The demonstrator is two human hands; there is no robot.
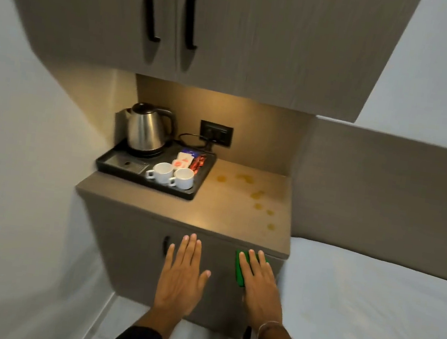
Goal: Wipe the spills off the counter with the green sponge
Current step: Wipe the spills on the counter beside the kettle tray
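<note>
Several yellowish spills (pixel 258 194) dot the right half of the brown counter (pixel 219 214), from near the tray to the right front corner. My right hand (pixel 260 288) is held flat, palm down, in front of the counter's front edge, with the green sponge (pixel 240 268) under its fingers. The sponge's left part shows; the rest is hidden by the hand. My left hand (pixel 181 272) hovers beside it to the left, fingers spread and holding nothing. Both hands are below and short of the countertop.
A black tray (pixel 120 168) on the counter's left half carries a steel kettle (pixel 145 129), two white cups (pixel 171 175) and sachets (pixel 190 160). A wall socket (pixel 215 132) with a cord sits behind. Upper cabinets (pixel 207 25) overhang. A white bed (pixel 368 316) lies to the right.
</note>
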